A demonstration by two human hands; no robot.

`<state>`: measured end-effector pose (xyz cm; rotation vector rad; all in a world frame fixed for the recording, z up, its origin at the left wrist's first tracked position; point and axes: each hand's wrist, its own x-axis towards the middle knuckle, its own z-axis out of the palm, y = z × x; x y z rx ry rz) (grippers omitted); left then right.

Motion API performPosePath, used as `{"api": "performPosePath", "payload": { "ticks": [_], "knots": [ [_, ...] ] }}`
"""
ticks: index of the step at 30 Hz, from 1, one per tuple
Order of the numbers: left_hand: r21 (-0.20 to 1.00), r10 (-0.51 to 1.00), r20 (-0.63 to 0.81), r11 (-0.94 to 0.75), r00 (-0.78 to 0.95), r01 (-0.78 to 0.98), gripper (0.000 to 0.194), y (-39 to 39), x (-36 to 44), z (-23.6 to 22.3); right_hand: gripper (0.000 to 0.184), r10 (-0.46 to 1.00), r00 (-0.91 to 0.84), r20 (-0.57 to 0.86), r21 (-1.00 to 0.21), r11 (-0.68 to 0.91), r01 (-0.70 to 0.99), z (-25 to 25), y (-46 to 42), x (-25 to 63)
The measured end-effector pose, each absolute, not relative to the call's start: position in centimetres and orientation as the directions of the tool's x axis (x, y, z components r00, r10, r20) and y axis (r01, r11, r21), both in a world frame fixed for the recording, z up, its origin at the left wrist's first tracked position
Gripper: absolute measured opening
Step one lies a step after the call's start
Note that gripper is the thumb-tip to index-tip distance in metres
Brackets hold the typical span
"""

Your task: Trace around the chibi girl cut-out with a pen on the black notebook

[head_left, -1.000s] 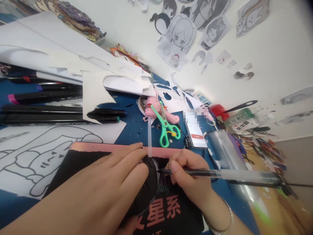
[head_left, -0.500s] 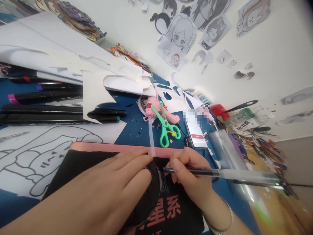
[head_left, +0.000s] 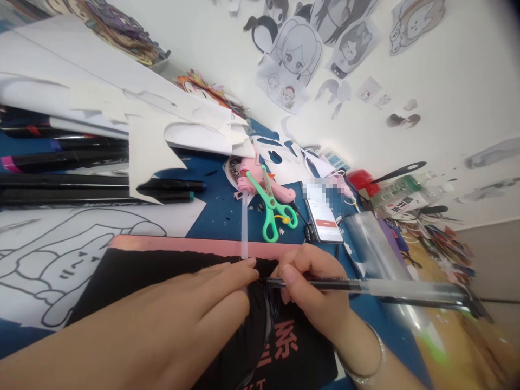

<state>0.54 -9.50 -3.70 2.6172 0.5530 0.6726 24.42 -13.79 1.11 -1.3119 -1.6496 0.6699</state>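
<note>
My right hand (head_left: 314, 290) pinches a black pen (head_left: 385, 287) with a clear barrel, its tip at the edge of a dark rounded cut-out piece (head_left: 257, 311). My left hand (head_left: 190, 319) lies flat over that piece with fingers stretched out, covering much of it. Beneath both hands is a black board or book (head_left: 150, 265) with a pink top strip and pink Chinese characters. A glue gun's translucent stick (head_left: 244, 227) ends just above my left fingertips; the pink glue gun (head_left: 280, 190) lies behind, with green-handled scissors (head_left: 268, 214) across it.
Several black markers (head_left: 97, 181) and torn white paper (head_left: 148, 146) lie at the left, above a line drawing (head_left: 60, 271). A phone (head_left: 325, 216) and a clear plastic roll (head_left: 376, 249) are at the right. Paper cut-outs (head_left: 296, 54) cover the wall.
The dark piece has turned or shifted under my left hand, covering more of the pink characters. The pen stays at its edge. The camera view has shifted slightly.
</note>
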Motion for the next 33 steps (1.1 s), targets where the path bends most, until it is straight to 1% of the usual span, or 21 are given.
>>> {"api": "performPosePath", "payload": {
  "ticks": [2,4,7,11,16,19,24,29,33],
  "knots": [
    [0.357,0.390,0.391,-0.899,0.834,0.253,0.034,-9.29,0.76,-3.31,0.033,0.951,-0.038,0.308,-0.830,0.288,0.478,1.18,-13.84,24.41],
    [0.311,0.373,0.401,-0.915,0.837,0.259,0.034,-9.19,0.84,-2.96,0.034,0.948,-0.046,0.314,-0.812,0.293,0.505,1.25,-13.84,24.41],
    [0.318,0.380,0.418,-0.912,0.825,0.259,0.034,-9.20,0.69,-2.98,0.033,0.946,-0.051,0.320,-0.801,0.298,0.519,1.28,-13.78,24.42],
    [0.327,0.364,0.418,-0.915,0.832,0.236,0.042,-9.09,0.44,-3.40,0.033,0.953,-0.049,0.300,-0.816,0.283,0.504,1.22,-13.75,24.48],
    [0.389,0.389,0.397,-0.892,0.831,0.231,0.047,-8.97,0.50,-2.98,0.034,0.954,-0.035,0.297,-0.836,0.277,0.473,1.11,-13.83,24.56],
    [0.376,0.378,0.399,-0.899,0.836,0.226,0.046,-9.02,0.72,-2.84,0.035,0.956,-0.036,0.291,-0.843,0.274,0.462,1.13,-13.82,24.49],
    [0.363,0.382,0.405,-0.901,0.831,0.237,0.057,-9.16,0.98,-3.13,0.035,0.946,-0.038,0.322,-0.812,0.296,0.502,1.29,-13.78,24.35],
    [0.386,0.386,0.410,-0.894,0.826,0.227,0.049,-9.32,0.90,-2.99,0.036,0.948,-0.047,0.316,-0.816,0.297,0.496,1.41,-13.77,24.29],
    [0.381,0.377,0.409,-0.898,0.831,0.220,0.051,-9.32,0.93,-2.94,0.037,0.952,-0.043,0.304,-0.818,0.284,0.499,1.51,-13.79,24.35]
  ]
}}
